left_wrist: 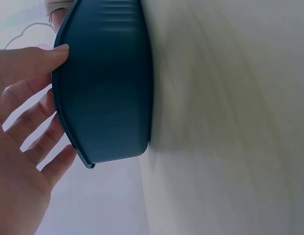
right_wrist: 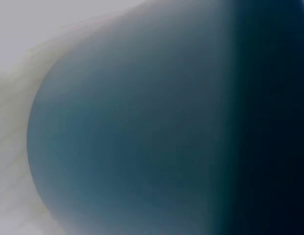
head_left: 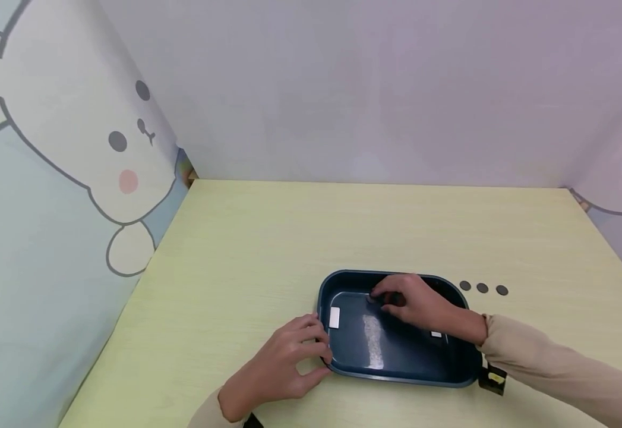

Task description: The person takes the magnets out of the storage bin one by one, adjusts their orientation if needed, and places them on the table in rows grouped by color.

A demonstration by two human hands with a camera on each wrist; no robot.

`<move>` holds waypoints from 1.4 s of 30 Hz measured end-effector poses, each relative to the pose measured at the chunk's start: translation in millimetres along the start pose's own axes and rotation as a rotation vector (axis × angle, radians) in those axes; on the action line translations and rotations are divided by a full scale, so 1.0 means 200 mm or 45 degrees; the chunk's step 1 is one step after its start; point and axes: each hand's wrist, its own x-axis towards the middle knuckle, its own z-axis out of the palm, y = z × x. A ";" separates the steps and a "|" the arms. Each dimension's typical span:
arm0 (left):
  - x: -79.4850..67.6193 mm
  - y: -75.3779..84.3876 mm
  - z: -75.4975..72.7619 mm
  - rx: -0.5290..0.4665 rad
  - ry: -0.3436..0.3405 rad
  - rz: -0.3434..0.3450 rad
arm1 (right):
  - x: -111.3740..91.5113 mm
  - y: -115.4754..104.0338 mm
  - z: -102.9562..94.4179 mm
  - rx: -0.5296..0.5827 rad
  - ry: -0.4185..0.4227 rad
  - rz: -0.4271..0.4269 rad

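Observation:
A dark blue rectangular tray (head_left: 407, 379) with rounded corners sits on the table. My left hand (head_left: 289, 359) holds its left end; in the left wrist view the thumb lies against the outer wall and the other fingertips rest along the rim. Inside the tray is my right hand (head_left: 414, 302), its fingers bent down toward the floor. A small dark round piece (head_left: 371, 299) shows at its fingertips; I cannot tell whether they pinch it. White rectangles (head_left: 334, 317) lie at the tray's left and right ends, the right one partly hidden by the right hand.
Three dark round discs (head_left: 482, 288) lie in a row on the pale wooden table (head_left: 268, 238), just right of the tray's far corner. Printed fabric walls (head_left: 343, 107) stand behind and at the sides. The right wrist view is blurred, filled by the tray's wall (right_wrist: 117, 127).

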 end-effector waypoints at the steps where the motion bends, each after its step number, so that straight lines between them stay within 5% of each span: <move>1: 0.00 0.00 0.00 0.000 -0.002 -0.001 | 0.00 0.00 0.00 -0.011 -0.018 -0.004; 17: 0.01 0.01 0.00 -0.003 -0.022 -0.020 | 0.00 0.01 0.01 -0.169 -0.163 -0.115; 29: 0.01 0.01 0.00 -0.001 -0.033 -0.037 | -0.03 0.03 0.03 -0.129 -0.152 -0.059; 42: 0.01 0.01 0.00 0.014 -0.032 -0.031 | -0.07 0.03 0.04 -0.179 -0.068 -0.118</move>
